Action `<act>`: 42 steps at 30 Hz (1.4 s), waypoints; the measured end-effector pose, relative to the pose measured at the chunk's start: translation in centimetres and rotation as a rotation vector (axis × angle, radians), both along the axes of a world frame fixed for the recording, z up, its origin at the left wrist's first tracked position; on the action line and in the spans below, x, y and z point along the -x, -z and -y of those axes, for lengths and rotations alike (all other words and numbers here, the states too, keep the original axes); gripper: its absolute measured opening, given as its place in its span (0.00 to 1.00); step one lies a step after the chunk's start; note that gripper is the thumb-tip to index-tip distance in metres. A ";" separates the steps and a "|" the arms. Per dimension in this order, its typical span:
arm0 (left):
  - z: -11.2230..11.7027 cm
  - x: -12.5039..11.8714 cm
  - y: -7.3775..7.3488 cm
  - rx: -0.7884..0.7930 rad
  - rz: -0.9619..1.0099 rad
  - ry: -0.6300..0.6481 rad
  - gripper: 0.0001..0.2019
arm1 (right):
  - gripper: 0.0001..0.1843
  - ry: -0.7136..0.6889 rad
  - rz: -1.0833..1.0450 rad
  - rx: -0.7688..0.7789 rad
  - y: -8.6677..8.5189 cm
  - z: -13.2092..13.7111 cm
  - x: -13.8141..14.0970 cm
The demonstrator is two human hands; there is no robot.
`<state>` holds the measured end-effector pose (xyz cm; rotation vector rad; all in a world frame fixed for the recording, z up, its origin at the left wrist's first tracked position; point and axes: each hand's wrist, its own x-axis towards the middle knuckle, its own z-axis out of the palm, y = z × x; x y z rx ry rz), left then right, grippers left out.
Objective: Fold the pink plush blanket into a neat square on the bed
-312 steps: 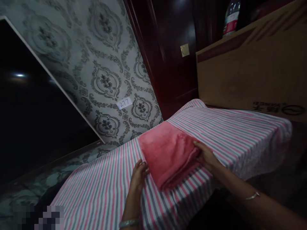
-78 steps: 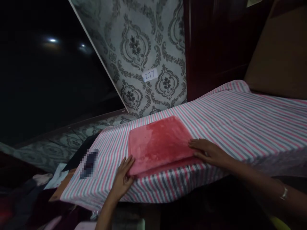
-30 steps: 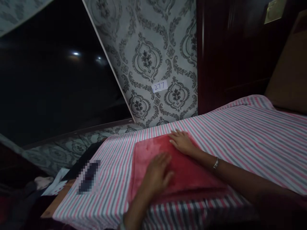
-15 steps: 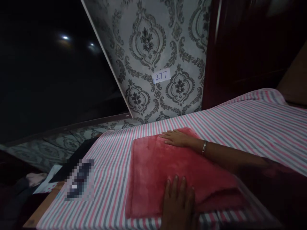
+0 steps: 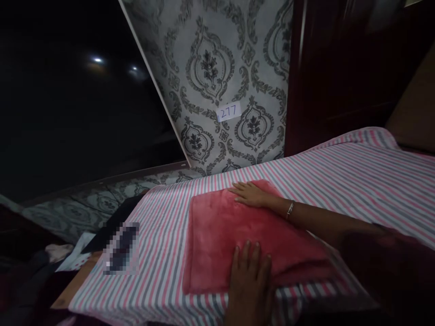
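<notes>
A folded pink fleece cloth (image 5: 217,226) lies flat on a surface covered by a pink, grey and white striped sheet (image 5: 356,181). My left hand (image 5: 250,276) rests flat on the cloth's near edge, fingers stretched out and pointing away from me. My right hand (image 5: 249,194) lies flat on the cloth's far edge, fingers extended to the left, a bangle on its wrist. Neither hand holds anything.
A patterned grey wall (image 5: 217,77) carries a small label reading 277 (image 5: 228,111). A dark glossy panel (image 5: 68,99) fills the left. Dark wood (image 5: 340,72) stands behind the sheet. A blurred-out dark object (image 5: 121,249) and loose papers (image 5: 73,258) lie at the left.
Over the last second my left hand slid from the middle of the cloth back to its near edge. My right hand stayed flat on the far edge.
</notes>
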<state>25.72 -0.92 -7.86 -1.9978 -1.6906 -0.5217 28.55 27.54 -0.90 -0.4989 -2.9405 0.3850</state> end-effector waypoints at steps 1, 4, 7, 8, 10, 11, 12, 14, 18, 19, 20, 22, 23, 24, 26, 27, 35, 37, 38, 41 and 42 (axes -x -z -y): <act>0.1 0.0 -0.1 0.010 0.006 0.005 0.30 | 0.35 -0.017 0.002 0.005 -0.2 0.8 -0.6; 0.2 0.0 -0.2 0.020 0.014 0.021 0.32 | 0.37 -0.139 -0.034 0.023 -0.1 3.7 -3.3; 0.2 0.0 -0.4 0.000 0.025 0.021 0.32 | 0.37 -0.211 -0.051 0.063 0.9 6.4 -6.1; 0.2 -0.1 -0.4 0.000 0.030 0.022 0.32 | 0.36 -0.218 -0.058 0.077 1.3 7.0 -6.9; 0.3 -0.2 -0.6 -0.002 0.041 0.031 0.31 | 0.35 -0.226 -0.078 0.099 1.8 7.8 -8.2; 0.5 -0.3 -0.7 -0.007 0.048 0.045 0.30 | 0.34 -0.227 -0.087 0.110 2.0 8.0 -8.7; 0.6 -0.2 -0.9 -0.016 0.059 0.066 0.29 | 0.34 -0.223 -0.096 0.121 2.1 8.2 -9.1; 0.8 0.1 -1.7 -0.040 0.101 0.117 0.23 | 0.33 -0.229 -0.106 0.141 2.0 8.2 -9.6; -0.5 1.9 -5.5 -0.007 0.236 0.169 0.18 | 0.30 -0.250 -0.136 0.163 0.7 7.8 -9.5; -1.3 2.5 -6.9 0.026 0.259 0.141 0.18 | 0.29 -0.214 -0.147 0.147 0.3 7.7 -9.3; -2.2 3.2 -8.2 0.068 0.273 0.080 0.20 | 0.30 -0.156 -0.158 0.119 0.0 7.6 -9.0; -4.3 4.4 -10.3 0.156 0.241 -0.113 0.22 | 0.33 -0.006 -0.160 0.056 -0.2 7.6 -8.5; -5.2 5.0 -10.8 0.208 0.216 -0.208 0.25 | 0.35 0.065 -0.150 0.035 0.0 7.7 -8.2; -5.9 5.5 -11.0 0.264 0.190 -0.292 0.29 | 0.37 0.123 -0.141 0.021 0.5 7.8 -8.1; -6.8 6.1 -10.2 0.379 0.162 -0.410 0.34 | 0.40 0.198 -0.142 -0.003 1.8 8.3 -8.1; -6.9 6.4 -9.3 0.422 0.156 -0.442 0.34 | 0.40 0.216 -0.156 -0.020 2.6 8.5 -8.2; -6.4 7.1 -5.5 0.445 0.116 -0.483 0.32 | 0.37 0.256 -0.222 -0.064 4.5 9.5 -8.4; -6.5 7.2 -5.6 0.439 0.104 -0.484 0.32 | 0.36 0.230 -0.230 -0.020 3.9 9.3 -8.4; -6.5 7.2 -5.7 0.436 0.101 -0.486 0.32 | 0.35 0.210 -0.246 0.014 3.6 9.0 -8.5; -6.6 7.3 -6.0 0.439 0.104 -0.494 0.32 | 0.28 0.215 -0.390 0.145 2.6 7.1 -9.2; -6.6 7.3 -6.2 0.445 0.109 -0.494 0.32 | 0.26 0.262 -0.466 0.190 2.3 6.0 -9.6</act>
